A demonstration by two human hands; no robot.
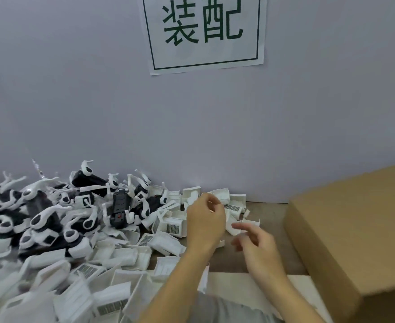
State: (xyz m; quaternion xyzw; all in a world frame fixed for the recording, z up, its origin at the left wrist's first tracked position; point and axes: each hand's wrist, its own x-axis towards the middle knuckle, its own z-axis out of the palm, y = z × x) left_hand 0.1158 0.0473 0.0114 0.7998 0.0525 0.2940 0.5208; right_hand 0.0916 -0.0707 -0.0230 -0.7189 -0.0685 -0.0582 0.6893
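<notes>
Left hand [206, 221]: stretching forward, back facing the camera, fingers curling inward; whether gripping anything, unclear.
Right hand [258, 247]: hovering just beside it, lower, fingers spreading loosely, blurred.

Grey wall [75, 101] w/ paper sign [206, 31]; brown tabletop [268, 213].

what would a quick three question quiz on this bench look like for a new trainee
1. True or false: the cardboard box lies to the right of both hands.
2. What lies under the left hand? A white plastic housings B metal screws C coiled cables
3. Fill in: the characters on the wall sign are dark ____.
Key: 1 true; 2 A; 3 green.
</notes>
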